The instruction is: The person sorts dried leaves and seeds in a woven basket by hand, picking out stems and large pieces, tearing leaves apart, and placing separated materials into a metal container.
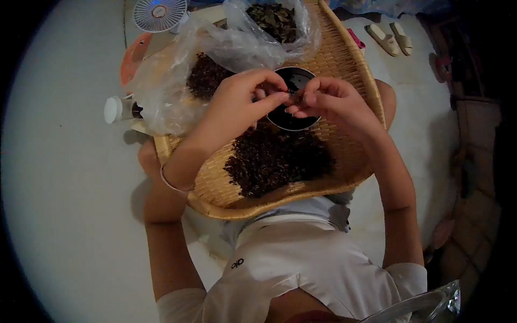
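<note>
My left hand [242, 99] and my right hand [339, 105] meet over a round bowl [298, 129] with a pale rim and a dark inside. Both are closed in a pinch, fingertips nearly touching. A tiny dark bit seems to be between them, too small to name. Just below the bowl, a heap of dark, dried, leaf-like pieces [274, 161] lies on a woven tray [237, 209]. The tray rests across my lap.
A clear plastic bag [172, 91] spreads over the tray's left side, near more dark pieces [207, 76]. Larger dark leaves [273, 22] lie in plastic at the top. Around the tray are a white-lidded jar [114, 110], a fan [160, 12] and slippers [383, 40].
</note>
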The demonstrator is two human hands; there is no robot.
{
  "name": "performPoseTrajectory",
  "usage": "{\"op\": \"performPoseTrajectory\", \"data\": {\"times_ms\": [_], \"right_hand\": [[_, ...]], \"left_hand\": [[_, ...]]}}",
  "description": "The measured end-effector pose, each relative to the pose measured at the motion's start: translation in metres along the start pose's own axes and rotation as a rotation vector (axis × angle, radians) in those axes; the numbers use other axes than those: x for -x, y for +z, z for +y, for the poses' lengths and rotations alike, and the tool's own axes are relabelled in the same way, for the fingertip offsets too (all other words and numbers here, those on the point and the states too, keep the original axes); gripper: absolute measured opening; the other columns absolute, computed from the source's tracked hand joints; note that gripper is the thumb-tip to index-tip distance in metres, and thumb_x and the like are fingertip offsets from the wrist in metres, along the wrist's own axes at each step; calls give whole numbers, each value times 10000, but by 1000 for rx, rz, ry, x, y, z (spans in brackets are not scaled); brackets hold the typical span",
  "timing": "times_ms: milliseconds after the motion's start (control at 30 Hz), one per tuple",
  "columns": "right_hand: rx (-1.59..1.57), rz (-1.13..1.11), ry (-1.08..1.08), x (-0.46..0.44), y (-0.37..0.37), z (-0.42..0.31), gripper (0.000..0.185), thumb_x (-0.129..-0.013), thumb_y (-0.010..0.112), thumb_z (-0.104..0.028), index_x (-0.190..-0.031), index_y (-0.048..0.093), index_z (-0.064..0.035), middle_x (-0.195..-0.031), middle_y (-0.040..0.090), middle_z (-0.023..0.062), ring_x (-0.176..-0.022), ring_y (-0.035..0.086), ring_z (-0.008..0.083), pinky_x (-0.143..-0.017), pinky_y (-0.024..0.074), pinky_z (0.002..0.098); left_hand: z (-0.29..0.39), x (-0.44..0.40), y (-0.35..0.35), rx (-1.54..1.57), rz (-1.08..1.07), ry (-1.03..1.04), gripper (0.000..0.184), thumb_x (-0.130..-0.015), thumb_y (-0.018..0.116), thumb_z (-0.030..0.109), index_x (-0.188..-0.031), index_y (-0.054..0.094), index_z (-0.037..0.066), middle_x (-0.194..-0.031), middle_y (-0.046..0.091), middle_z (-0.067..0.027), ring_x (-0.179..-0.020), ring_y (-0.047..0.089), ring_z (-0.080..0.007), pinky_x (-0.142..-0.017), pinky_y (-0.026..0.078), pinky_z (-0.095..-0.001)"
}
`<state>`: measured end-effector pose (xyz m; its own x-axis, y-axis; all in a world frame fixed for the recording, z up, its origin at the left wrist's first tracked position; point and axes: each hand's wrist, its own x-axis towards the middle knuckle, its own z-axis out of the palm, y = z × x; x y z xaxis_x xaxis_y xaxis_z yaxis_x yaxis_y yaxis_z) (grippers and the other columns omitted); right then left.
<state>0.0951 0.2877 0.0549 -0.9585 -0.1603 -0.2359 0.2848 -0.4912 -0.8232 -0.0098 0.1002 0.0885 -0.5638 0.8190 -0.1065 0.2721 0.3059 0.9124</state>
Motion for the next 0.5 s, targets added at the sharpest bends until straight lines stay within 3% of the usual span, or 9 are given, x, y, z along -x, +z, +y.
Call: {"op": "performPoseTrajectory", "data": {"times_ms": [100, 200, 267, 300, 367, 500], "right_hand": [[37, 30, -29, 1, 1, 0, 126, -862, 544, -113, -901, 539, 7, -1003, 596, 164, -938, 608, 218, -842, 494, 310], [199, 70, -132, 0, 1, 3, 149, -886, 516, -138, -901, 554, 5, -1048, 595, 146, -988, 585, 208, -872, 457, 302], [547, 85, -286, -3, 2, 5, 197, -907, 490, -152, -961, 575, 17, -1078, 601, 116, -1030, 559, 187, -893, 421, 293], [547, 89, -286, -3, 2, 6, 197, -907, 490, -152, -961, 575, 17, -1078, 601, 116, -1030, 559, 187, -893, 421, 293], [936, 195, -416, -4, 3, 6, 179, -888, 517, -142, -978, 597, -9, -1010, 629, 109, -914, 616, 192, -821, 467, 311], [856, 188, -334, -2, 2, 5, 252, -910, 477, -139, -1102, 560, 2, -1051, 621, 93, -1025, 562, 163, -886, 417, 283]], "left_hand": [[7, 2, -2, 49, 48, -96, 161, -788, 636, 142, -900, 609, 29, -747, 578, -22, -560, 485, -61, -424, 416, -204], [7, 2, -6, 44, 19, -105, 179, -798, 650, 140, -947, 598, 55, -800, 576, 12, -634, 517, -40, -429, 398, -169], [12, 3, -8, 116, 10, -120, 179, -798, 652, 138, -949, 594, 61, -803, 577, 18, -643, 515, -37, -437, 388, -156], [14, 4, -9, 116, 7, -119, 179, -798, 652, 138, -949, 594, 61, -803, 577, 18, -643, 515, -37, -437, 388, -156], [16, 5, -11, 159, -11, -112, 181, -796, 653, 130, -953, 592, 65, -806, 579, 23, -646, 515, -37, -451, 385, -162], [16, 6, -16, 159, 29, -44, 177, -786, 654, 130, -931, 603, 42, -783, 578, 7, -639, 528, -52, -444, 407, -180]]}}
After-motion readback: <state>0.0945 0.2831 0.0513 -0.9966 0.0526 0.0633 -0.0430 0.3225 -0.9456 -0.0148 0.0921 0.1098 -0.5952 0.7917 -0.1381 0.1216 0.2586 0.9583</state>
